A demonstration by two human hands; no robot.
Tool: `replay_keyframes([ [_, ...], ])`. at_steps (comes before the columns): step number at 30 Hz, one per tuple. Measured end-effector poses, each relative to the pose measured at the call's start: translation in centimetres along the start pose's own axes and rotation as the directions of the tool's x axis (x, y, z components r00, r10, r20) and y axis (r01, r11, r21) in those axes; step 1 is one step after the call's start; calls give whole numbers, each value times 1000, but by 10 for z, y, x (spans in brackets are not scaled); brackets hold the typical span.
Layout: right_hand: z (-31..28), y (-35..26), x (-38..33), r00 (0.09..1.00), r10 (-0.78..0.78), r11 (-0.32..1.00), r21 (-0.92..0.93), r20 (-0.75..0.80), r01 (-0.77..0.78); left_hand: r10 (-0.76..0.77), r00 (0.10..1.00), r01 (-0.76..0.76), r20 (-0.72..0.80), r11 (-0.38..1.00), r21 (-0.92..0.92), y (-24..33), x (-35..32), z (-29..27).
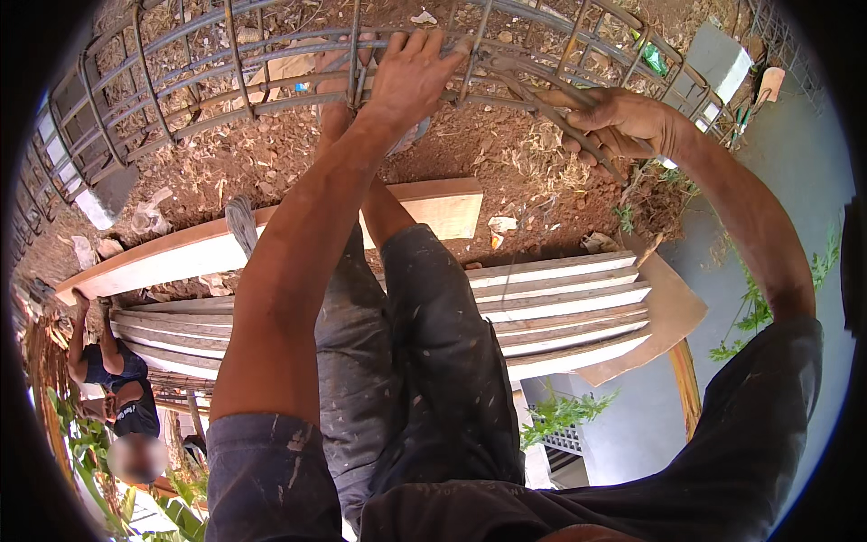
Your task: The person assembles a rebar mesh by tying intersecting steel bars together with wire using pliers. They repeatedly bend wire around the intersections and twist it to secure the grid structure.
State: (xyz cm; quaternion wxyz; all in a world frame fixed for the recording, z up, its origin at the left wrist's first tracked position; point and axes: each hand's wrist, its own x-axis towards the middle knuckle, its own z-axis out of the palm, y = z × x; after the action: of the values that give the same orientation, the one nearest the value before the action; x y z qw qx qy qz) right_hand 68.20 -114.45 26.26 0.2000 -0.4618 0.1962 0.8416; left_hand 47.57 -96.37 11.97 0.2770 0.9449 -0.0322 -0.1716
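A long cage of steel rebar [239, 68] with square stirrups curves across the far side, above the soil. My left hand [406, 81] reaches onto its near bars, fingers curled over the steel. To the right, my right hand [623, 122] is closed on the handles of dark metal pincers [564, 117]. One handle runs through the grip and the other slants down past the fingers. The jaws of the pincers point left, against the cage bars close to my left fingertips. What exactly they bite on is too small to tell.
A wooden plank [442, 212] lies across the soil before my legs; another person [113, 361] grips its left end. Nearer are stacked white-edged boards [569, 312]. Concrete blocks [718, 59] support the cage, and a grey wall [768, 181] stands at right.
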Motion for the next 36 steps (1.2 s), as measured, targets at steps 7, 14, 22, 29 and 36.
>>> replay_keyframes([
  [7, 92, 75, 48, 911, -244, 896, 282, -333, 343, -38, 998, 38, 56, 999, 0, 8, -6, -15],
  [14, 93, 76, 54, 940, -282, 693, 638, -189, 336, -100, 978, 63, -182, 978, -198, 55, -22, -44],
  [22, 43, 37, -25, 863, -216, 956, -277, -457, 92, 10, 993, -60, -114, 893, -447, 102, 39, -23],
  [29, 68, 44, 11, 742, -204, 593, -684, -638, -425, 203, 904, -73, 376, 940, -333, 101, 61, -57],
  [36, 62, 37, 1, 982, 81, 974, 223, -168, -42, 380, 925, -350, 27, 876, -333, 75, 17, -35],
])
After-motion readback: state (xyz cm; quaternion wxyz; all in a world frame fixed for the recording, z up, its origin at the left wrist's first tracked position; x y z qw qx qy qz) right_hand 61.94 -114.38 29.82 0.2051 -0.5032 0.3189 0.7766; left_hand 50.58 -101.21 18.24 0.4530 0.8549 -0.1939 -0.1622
